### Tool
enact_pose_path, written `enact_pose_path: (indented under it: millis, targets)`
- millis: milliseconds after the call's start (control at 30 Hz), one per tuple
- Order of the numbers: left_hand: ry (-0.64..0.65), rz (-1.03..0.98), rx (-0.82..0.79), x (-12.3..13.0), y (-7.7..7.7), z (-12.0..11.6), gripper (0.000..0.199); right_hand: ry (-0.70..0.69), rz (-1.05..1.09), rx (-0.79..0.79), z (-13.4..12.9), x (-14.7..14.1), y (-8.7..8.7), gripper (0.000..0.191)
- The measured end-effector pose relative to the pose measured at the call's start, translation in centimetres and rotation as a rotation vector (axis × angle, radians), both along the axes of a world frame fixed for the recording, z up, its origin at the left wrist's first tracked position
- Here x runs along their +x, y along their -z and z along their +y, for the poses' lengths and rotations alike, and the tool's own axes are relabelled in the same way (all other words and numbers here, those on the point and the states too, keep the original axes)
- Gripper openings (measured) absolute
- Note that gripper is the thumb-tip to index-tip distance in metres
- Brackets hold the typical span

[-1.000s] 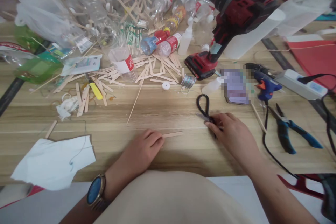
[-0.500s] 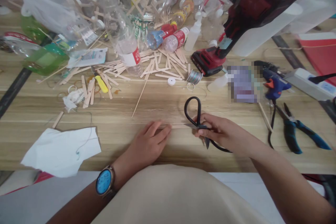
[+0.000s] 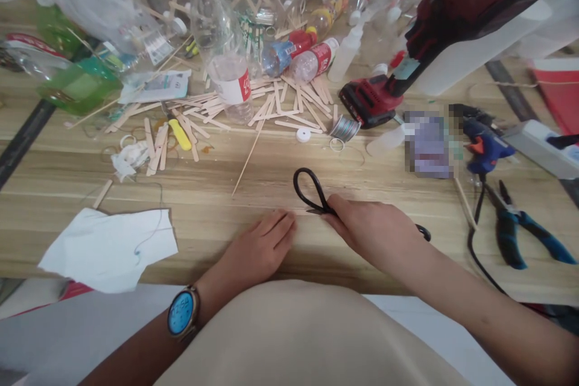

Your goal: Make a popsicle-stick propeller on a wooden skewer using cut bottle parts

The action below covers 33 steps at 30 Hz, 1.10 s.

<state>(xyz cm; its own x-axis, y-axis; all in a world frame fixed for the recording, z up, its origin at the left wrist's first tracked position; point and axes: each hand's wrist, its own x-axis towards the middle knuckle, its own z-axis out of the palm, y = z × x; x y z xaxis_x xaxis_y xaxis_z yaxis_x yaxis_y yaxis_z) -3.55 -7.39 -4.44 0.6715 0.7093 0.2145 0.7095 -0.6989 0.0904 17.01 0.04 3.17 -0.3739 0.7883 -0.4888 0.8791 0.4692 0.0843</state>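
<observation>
Both hands low — right hand (image 3: 371, 232) grips black scissors (image 3: 312, 193), left hand (image 3: 257, 247) flat, fingers together.

Bare tabletop (image 3: 271, 184); stick clutter (image 3: 289, 111) beyond

Scissors (image 3: 312, 193) lie on the table (image 3: 271, 181), pliers (image 3: 515, 229) well right

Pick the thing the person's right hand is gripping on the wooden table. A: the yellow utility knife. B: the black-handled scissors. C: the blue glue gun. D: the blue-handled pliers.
B: the right hand is closed around the black-handled scissors, one loop sticking out past the fingers; the pliers, glue gun and yellow utility knife lie untouched on the table.
</observation>
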Motion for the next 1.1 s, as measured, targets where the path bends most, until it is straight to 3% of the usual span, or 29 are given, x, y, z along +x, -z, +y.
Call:
enact_pose_path:
  millis: [833, 1100]
  targets:
    - [-0.002, -0.043, 0.043, 0.0, 0.2, 0.3, 0.03, -0.098, -0.1, -0.03, 0.4, -1.1, -1.0, 0.018]
    - [-0.039, -0.154, 0.156, -0.6, -0.8, -0.1, 0.022, -0.285, -0.119, -0.115, 2.8, -2.8, -2.3, 0.019]
